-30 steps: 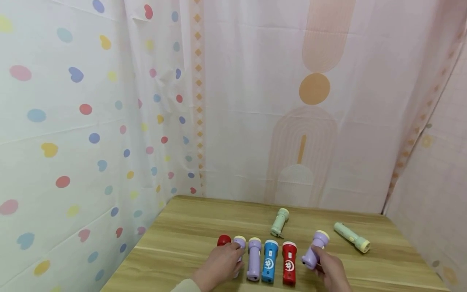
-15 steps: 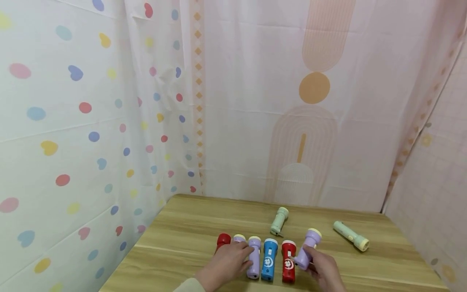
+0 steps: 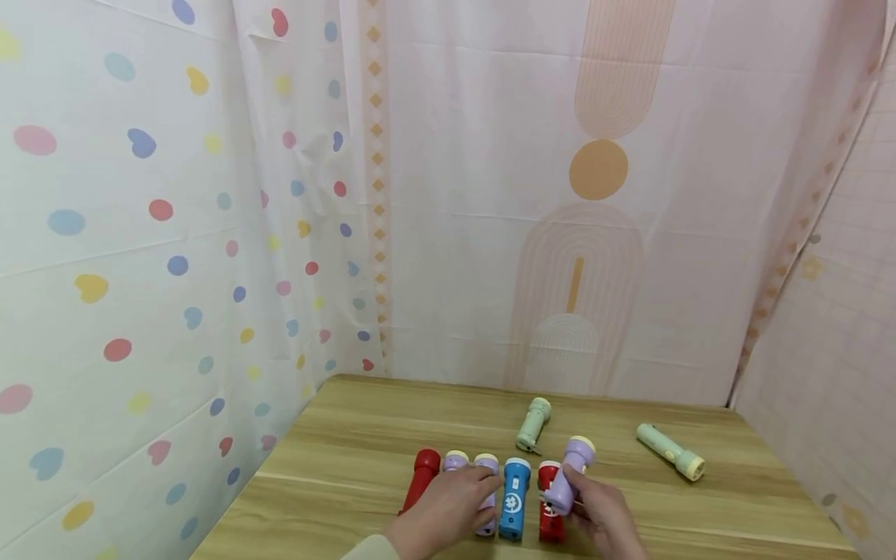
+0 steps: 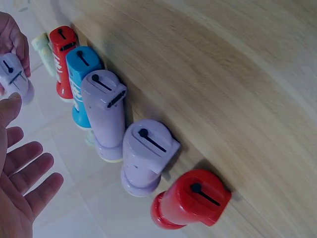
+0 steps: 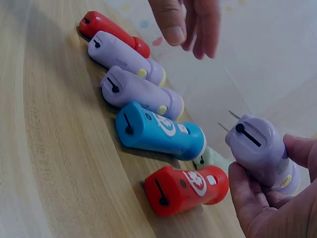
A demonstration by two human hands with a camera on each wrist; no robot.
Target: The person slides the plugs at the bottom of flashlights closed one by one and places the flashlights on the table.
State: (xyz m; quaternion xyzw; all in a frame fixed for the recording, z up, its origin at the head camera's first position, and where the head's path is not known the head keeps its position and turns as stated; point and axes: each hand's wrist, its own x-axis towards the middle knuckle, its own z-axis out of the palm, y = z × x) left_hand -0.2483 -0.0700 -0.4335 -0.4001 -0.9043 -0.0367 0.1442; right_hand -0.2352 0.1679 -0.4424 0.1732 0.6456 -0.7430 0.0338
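My right hand point(image 3: 605, 513) grips a purple flashlight point(image 5: 262, 153) above the table, thumb on one side and fingers on the other. Two metal prongs point(image 5: 224, 126) stick out near its tail end. My left hand point(image 3: 448, 505), fingers spread and holding nothing, hovers over the row of flashlights. From left to right that row has a red flashlight point(image 3: 421, 476), a purple one point(image 4: 148, 158), a second purple one point(image 4: 105, 116), a blue one point(image 3: 514, 502) and another red one point(image 3: 551, 530). In the head view my left hand partly hides both purple ones.
Farther back on the wooden table point(image 3: 392, 412) lies a pale green flashlight point(image 3: 534, 424), its prongs out. Another green flashlight point(image 3: 668, 451) lies at the right. Patterned curtains point(image 3: 448, 233) hang behind the table and along both sides.
My right hand has carried the purple flashlight left, from beside the right red one to in front of it. My left hand has drifted right, uncovering the left red flashlight.
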